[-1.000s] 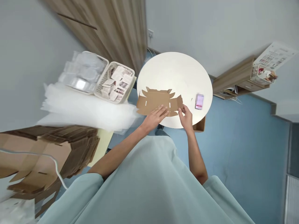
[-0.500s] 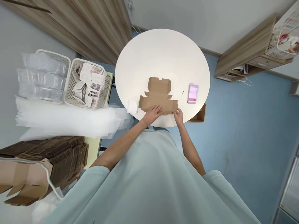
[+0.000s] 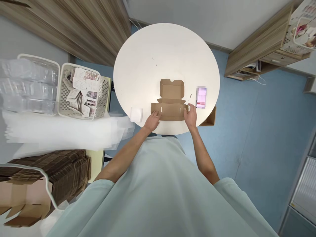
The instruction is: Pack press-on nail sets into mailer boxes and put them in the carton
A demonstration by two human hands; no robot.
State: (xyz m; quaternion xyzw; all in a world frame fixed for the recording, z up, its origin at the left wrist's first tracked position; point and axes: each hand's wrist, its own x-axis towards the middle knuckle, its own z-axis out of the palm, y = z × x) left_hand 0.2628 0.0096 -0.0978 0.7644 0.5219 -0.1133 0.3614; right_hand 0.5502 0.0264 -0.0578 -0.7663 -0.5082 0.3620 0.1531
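Observation:
A brown cardboard mailer box (image 3: 171, 112), partly folded, lies on the near part of the round white table (image 3: 163, 49). Its lid panel (image 3: 172, 89) stretches away from me, and two small slots show in the base. My left hand (image 3: 152, 121) grips the box's left end, fingers bent over the side flap. At the other end my right hand (image 3: 190, 117) has its thumb on the inner side and its fingers outside, around the right flap. A small white stack (image 3: 136, 114) sits left of my left hand.
Right of the box lies a phone (image 3: 201, 97) with a blurred screen. To the left are a basket of printed cards (image 3: 98, 98), clear plastic packs (image 3: 29, 84), white sheets (image 3: 61, 131) and stacked flat cardboard (image 3: 71, 168). A brown carton (image 3: 211, 118) is below the table's right edge.
The cardboard has turned straighter, and its side and front flaps are now raised. My left hand moved from the middle to the left end; my right hand slid up along the right end.

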